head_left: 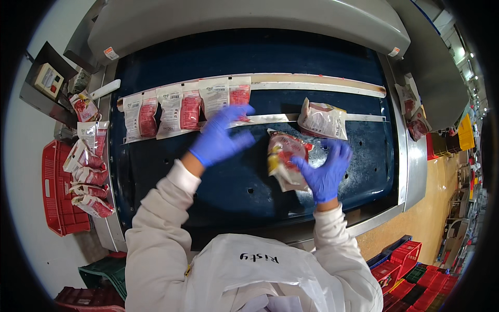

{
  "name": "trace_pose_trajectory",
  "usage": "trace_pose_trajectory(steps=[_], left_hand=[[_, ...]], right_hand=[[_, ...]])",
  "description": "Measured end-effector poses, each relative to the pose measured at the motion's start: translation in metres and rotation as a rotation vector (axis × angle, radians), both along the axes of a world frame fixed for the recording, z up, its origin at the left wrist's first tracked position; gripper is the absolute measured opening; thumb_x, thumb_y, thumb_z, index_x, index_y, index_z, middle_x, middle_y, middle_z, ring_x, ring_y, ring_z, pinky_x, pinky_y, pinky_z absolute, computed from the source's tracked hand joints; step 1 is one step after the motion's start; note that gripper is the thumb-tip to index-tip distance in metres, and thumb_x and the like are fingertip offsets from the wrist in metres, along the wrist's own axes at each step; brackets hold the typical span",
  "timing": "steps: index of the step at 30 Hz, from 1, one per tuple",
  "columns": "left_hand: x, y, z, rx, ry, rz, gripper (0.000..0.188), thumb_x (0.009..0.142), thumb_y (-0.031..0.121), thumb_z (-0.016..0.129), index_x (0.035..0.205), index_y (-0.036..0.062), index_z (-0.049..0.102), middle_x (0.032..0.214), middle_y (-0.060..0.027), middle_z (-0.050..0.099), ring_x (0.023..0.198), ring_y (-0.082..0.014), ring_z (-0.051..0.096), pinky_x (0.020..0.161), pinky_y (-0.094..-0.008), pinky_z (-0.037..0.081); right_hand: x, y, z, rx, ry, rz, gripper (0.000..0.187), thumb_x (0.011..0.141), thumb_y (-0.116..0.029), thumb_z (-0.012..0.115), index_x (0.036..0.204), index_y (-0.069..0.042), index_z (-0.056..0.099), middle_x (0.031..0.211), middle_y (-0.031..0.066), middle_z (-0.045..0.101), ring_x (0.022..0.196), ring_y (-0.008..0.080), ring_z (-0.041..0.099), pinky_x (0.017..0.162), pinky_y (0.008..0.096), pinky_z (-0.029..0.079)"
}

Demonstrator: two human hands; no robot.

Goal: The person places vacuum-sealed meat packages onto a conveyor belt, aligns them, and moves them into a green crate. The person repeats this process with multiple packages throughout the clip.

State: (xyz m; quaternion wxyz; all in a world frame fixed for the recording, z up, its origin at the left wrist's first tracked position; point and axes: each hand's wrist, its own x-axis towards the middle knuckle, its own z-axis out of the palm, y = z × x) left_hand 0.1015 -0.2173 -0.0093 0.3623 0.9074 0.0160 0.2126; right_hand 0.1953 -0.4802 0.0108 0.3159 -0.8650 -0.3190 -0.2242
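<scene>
My left hand [221,138], in a blue glove, is open with its fingers spread. It hovers over the lower right corner of a plastic pack of red meat [215,96], the rightmost of three laid in a row. The other two are a middle pack [170,109] and a left pack [132,115]. My right hand [327,174], also gloved in blue, has its thumb stretched away from its fingers. The thumb lies at the edge of a loose, crumpled meat pack [286,156]. Just beyond it, another pack [323,120] rests at an angle across a metal bar.
Two metal bars [358,118] cross the dark blue machine bed [249,57], beneath a grey hood [249,18]. Several packs [88,174] lie along the left ledge by a red crate [57,192]. More packs [413,112] sit on the right ledge. Stacked crates [416,275] stand lower right.
</scene>
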Motion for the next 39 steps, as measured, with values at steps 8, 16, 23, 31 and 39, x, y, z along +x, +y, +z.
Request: trace_pose_trajectory(steps=[8, 16, 23, 31, 39], left_hand=[[0.023, -0.096, -0.06, 0.361, 0.171, -0.148, 0.1, 0.055, 0.052, 0.083, 0.14, 0.0199, 0.041, 0.138, -0.0107, 0.04, 0.127, -0.032, 0.038, 0.104, -0.0485, 0.031], [0.019, -0.141, -0.01, 0.248, 0.18, 0.171, 0.1, 0.059, 0.05, 0.082, 0.141, 0.0138, 0.039, 0.132, -0.0134, 0.044, 0.124, -0.0337, 0.039, 0.104, -0.0476, 0.032], [0.098, -0.144, -0.018, 0.286, -0.138, 0.352, 0.075, 0.066, 0.039, 0.081, 0.125, 0.0098, 0.045, 0.124, -0.0163, 0.051, 0.116, -0.029, 0.051, 0.095, -0.039, 0.043], [0.106, -0.109, -0.073, 0.066, -0.096, 0.172, 0.061, 0.079, 0.028, 0.07, 0.131, 0.0081, 0.047, 0.128, -0.0141, 0.05, 0.119, -0.0303, 0.046, 0.103, -0.039, 0.037], [0.094, -0.096, 0.034, 0.683, -0.106, -0.177, 0.028, 0.068, 0.04, 0.077, 0.085, 0.0199, 0.069, 0.132, -0.0067, 0.045, 0.129, -0.0351, 0.035, 0.103, -0.0476, 0.033]], right_hand=[[0.101, -0.048, -0.122, 0.53, 0.433, -0.356, 0.066, 0.087, -0.033, 0.066, 0.133, 0.007, 0.04, 0.13, 0.0277, 0.044, 0.117, 0.0339, 0.047, 0.1, 0.0414, 0.037], [0.178, -0.002, -0.071, 0.358, 0.344, 0.093, 0.025, 0.093, -0.027, 0.053, 0.097, -0.01, 0.071, 0.083, 0.0163, 0.067, 0.08, 0.0338, 0.062, 0.076, 0.0391, 0.048], [0.068, 0.016, 0.104, -0.298, -0.573, 0.635, 0.029, 0.083, -0.04, 0.059, 0.068, -0.016, 0.066, 0.068, 0.0031, 0.062, 0.062, 0.0211, 0.063, 0.052, 0.0363, 0.048], [0.089, 0.022, -0.008, -0.465, -0.45, 0.817, 0.019, 0.074, -0.033, 0.067, 0.086, -0.017, 0.066, 0.084, 0.0015, 0.062, 0.088, 0.0212, 0.063, 0.063, 0.0324, 0.053], [0.167, -0.034, -0.005, -0.376, -0.167, 0.698, 0.042, 0.059, -0.04, 0.08, 0.095, -0.019, 0.069, 0.125, 0.0082, 0.055, 0.123, 0.0362, 0.043, 0.099, 0.0485, 0.038]])
